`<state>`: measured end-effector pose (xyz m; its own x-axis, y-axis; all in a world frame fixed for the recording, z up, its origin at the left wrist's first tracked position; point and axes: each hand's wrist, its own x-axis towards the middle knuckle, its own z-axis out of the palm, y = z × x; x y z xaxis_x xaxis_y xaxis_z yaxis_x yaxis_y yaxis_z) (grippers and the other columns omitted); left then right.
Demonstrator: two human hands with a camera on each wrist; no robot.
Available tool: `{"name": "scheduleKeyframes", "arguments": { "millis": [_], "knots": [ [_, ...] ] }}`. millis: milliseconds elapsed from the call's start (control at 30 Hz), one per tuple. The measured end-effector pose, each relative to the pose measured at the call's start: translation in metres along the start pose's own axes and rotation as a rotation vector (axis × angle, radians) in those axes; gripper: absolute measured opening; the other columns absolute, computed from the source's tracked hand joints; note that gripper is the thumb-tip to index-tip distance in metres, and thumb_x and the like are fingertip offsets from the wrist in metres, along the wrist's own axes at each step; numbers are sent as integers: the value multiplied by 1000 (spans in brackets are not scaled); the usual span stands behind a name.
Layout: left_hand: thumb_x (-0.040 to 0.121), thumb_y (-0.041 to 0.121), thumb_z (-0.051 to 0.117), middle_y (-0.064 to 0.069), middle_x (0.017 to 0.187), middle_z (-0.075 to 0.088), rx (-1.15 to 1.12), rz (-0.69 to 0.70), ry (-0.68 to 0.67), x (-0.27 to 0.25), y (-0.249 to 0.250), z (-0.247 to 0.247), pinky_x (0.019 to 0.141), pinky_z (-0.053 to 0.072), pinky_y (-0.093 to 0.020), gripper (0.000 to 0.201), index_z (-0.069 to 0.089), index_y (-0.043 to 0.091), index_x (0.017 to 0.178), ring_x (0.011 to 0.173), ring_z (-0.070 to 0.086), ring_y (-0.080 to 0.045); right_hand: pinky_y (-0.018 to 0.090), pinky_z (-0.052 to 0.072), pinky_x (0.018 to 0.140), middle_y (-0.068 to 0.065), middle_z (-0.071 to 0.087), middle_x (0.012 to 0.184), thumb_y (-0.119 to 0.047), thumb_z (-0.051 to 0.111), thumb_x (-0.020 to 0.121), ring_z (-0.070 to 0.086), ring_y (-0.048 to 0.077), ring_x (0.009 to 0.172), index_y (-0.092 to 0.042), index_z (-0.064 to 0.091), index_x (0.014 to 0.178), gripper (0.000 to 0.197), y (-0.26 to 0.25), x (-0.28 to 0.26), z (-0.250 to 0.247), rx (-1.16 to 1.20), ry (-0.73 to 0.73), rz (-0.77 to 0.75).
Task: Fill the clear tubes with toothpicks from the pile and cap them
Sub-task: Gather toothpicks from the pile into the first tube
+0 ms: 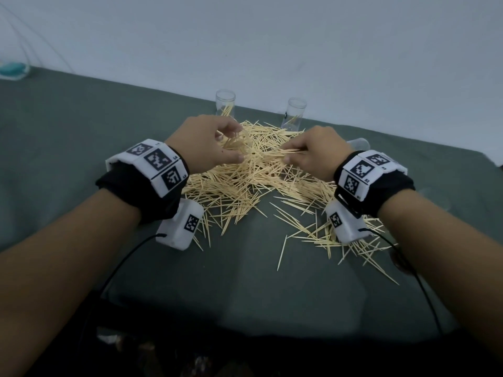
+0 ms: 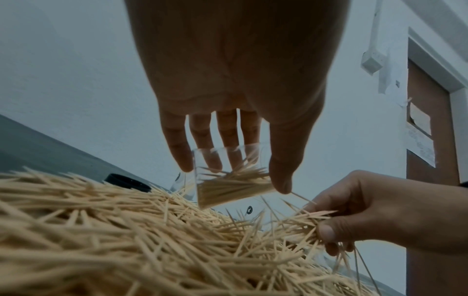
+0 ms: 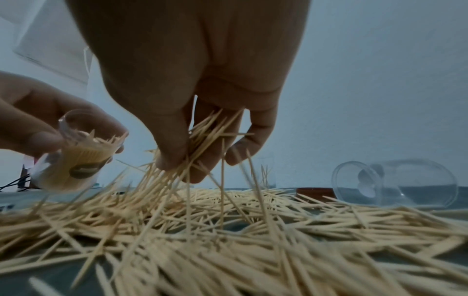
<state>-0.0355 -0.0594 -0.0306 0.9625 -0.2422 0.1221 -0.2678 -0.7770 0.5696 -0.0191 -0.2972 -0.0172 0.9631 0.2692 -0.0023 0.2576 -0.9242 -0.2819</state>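
Clear tube [image 2: 229, 176] in left hand [image 1: 209, 142], toothpicks [image 3: 202, 144] in right hand [image 1: 313, 153]

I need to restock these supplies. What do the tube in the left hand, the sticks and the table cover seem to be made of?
Tube: probably clear glossy plastic; the sticks inside show through its wall.
Toothpicks: pale matte wood or bamboo, thin with pointed ends.
Table cover: dull grey-green cloth, apparently; soft folds, no shine.
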Motion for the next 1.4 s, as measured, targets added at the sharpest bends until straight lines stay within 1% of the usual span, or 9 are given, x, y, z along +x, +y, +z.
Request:
{"name": "scheduleKeyframes", "arguments": {
  "millis": [67, 233, 367, 467, 700, 900, 1000, 1200, 1400],
  "knots": [
    [78, 42, 77, 10, 119, 62, 12, -4, 8, 0, 0, 0, 87, 37, -23, 60, 56, 25, 132, 106, 55, -9, 24, 46, 88, -2, 67, 118, -35, 68, 89, 64, 11, 96, -29, 67, 121, 33, 0, -1, -4, 33, 2, 8],
    [80, 42, 76, 8, 121, 62, 49, -10, 15, 0, 1, 0, 90, 37, -23, 60, 55, 24, 133, 103, 51, -7, 19, 37, 93, -1, 65, 123, -34, 67, 89, 58, 12, 113, -26, 67, 121, 33, -1, -3, -14, 63, 25, 8],
    [79, 42, 76, 7, 122, 61, 74, -15, 18, -1, 1, 1, 91, 37, -23, 60, 55, 23, 132, 104, 51, -7, 18, 38, 90, -4, 67, 119, -35, 69, 88, 60, 8, 104, -27, 68, 120, 33, -3, -2, -16, 99, 37, -13],
    [79, 40, 77, 5, 127, 60, 86, -21, 28, 0, -1, 1, 94, 37, -24, 60, 55, 24, 132, 113, 54, -12, 17, 39, 87, -8, 68, 116, -35, 70, 87, 59, 3, 96, -27, 69, 118, 32, -5, 0, -17, 121, 48, -34],
    [78, 36, 80, 3, 128, 59, 86, -18, 39, 0, 0, 3, 92, 36, -22, 59, 57, 23, 131, 114, 54, -12, 24, 44, 98, -8, 67, 120, -36, 70, 87, 61, 6, 105, -29, 69, 117, 31, -8, 1, -18, 130, 50, -64],
    [78, 37, 79, 3, 127, 60, 98, -21, 66, 2, -1, 4, 91, 36, -22, 60, 57, 23, 131, 113, 55, -14, 20, 43, 88, -6, 67, 119, -34, 70, 87, 59, 3, 97, -27, 68, 119, 32, -19, -3, -19, 145, 16, -100],
    [77, 37, 80, 3, 127, 59, 115, -29, 87, 3, -4, 3, 89, 37, -23, 60, 57, 23, 131, 107, 54, -12, 21, 43, 92, -5, 68, 119, -32, 70, 88, 61, 6, 102, -26, 68, 120, 33, -21, -3, -18, 108, 0, -101],
    [76, 31, 82, 4, 128, 59, 116, -17, 75, 3, -4, 4, 87, 36, -21, 61, 58, 25, 132, 101, 48, -6, 20, 45, 87, -13, 69, 88, -31, 71, 87, 64, 1, 89, -27, 68, 119, 32, -20, -5, -19, 133, -42, -73],
    [76, 35, 81, 7, 129, 59, 95, 18, 34, 1, 4, 10, 94, 33, -20, 60, 58, 25, 131, 114, 52, -9, 16, 42, 80, -12, 69, 96, -33, 70, 88, 62, -3, 83, -27, 68, 119, 32, -24, -3, -14, 160, 15, -104]
  ]
}}
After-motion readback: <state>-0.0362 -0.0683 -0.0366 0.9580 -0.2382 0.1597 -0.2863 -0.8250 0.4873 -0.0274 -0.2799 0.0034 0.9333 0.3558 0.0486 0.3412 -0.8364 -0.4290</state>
